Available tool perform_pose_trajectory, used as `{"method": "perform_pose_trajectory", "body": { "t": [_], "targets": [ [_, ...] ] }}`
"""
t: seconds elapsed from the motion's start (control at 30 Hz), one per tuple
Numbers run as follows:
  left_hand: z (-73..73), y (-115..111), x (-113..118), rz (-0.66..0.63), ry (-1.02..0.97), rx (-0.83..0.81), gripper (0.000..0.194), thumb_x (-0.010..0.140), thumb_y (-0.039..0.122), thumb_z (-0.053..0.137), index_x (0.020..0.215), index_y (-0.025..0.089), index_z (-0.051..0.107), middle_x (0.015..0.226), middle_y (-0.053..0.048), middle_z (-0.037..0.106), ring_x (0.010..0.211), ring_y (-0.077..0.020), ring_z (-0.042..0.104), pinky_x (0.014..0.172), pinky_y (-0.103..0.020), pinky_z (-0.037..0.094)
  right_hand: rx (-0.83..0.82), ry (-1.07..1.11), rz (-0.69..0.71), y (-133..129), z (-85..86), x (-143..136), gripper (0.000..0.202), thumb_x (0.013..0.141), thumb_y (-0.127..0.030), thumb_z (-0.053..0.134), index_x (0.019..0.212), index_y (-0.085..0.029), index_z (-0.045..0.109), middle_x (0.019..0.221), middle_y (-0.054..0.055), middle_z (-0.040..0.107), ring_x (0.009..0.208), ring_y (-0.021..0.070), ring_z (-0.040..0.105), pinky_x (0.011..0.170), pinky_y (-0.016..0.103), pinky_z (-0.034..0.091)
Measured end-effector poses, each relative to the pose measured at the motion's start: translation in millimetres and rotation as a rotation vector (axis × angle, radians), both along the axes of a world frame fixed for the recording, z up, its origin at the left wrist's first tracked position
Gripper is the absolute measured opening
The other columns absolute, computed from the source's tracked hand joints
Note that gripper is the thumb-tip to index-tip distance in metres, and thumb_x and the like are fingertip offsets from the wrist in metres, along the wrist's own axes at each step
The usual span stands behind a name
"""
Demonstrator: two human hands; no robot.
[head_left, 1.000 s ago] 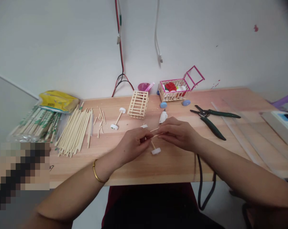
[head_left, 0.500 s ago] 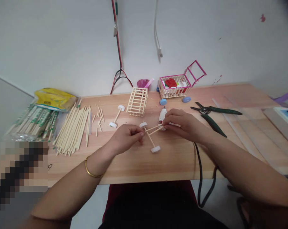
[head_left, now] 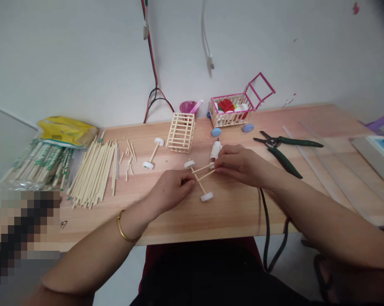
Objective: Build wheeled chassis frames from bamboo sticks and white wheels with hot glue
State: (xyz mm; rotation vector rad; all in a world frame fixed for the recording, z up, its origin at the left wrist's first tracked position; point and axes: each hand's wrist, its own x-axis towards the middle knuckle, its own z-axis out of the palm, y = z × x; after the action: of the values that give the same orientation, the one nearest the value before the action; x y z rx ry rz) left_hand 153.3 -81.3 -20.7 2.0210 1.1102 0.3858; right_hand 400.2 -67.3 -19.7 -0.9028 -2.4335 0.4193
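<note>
A wheeled axle frame (head_left: pixel 204 169) lies between my hands: two thin wooden sticks join an axle stick that carries white bottle-cap wheels (head_left: pixel 206 196) at both ends. My right hand (head_left: pixel 239 165) pinches the right ends of the two sticks. At the axle side, my left hand (head_left: pixel 173 189) has its thumb and fingers closed at the joint; the fingertips hide the exact contact. Just behind my right fingers lies a white glue gun (head_left: pixel 215 152), partly covered by them. A second axle with white wheels (head_left: pixel 154 152) rests farther left, apart from both hands.
Behind stand a stick-built basket (head_left: pixel 181 132) and a pink-trimmed toy cart (head_left: pixel 232 111) holding caps. Loose sticks (head_left: pixel 94 174) and packaged chopsticks (head_left: pixel 35 165) lie left. Green-handled pruning shears (head_left: pixel 284 155) and clear strips (head_left: pixel 309 163) lie right. A black cable (head_left: pixel 266 229) hangs over the front edge.
My left hand has moved right to the axle joint and its fingers have closed there. My right hand keeps hold of the stick ends. The whole view has shifted slightly.
</note>
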Motion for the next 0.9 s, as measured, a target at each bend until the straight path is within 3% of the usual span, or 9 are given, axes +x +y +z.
{"method": "perform_pose_trajectory", "body": {
  "t": [0.9],
  "targets": [
    [-5.2,-4.7,6.1,-0.009,0.090,0.178,0.017,0.084,0.018,0.051,0.078,0.018,0.067,0.078,-0.001,0.067,0.071,-0.0134,0.057,0.065,-0.026,0.040,0.003,-0.014,0.042,3.4,-5.6,1.7,0.014,0.090,-0.024,0.052,0.087,-0.019,0.065,0.087,0.007,0.063,0.078,0.0162,0.057,0.070,0.029,0.042]
  ]
}}
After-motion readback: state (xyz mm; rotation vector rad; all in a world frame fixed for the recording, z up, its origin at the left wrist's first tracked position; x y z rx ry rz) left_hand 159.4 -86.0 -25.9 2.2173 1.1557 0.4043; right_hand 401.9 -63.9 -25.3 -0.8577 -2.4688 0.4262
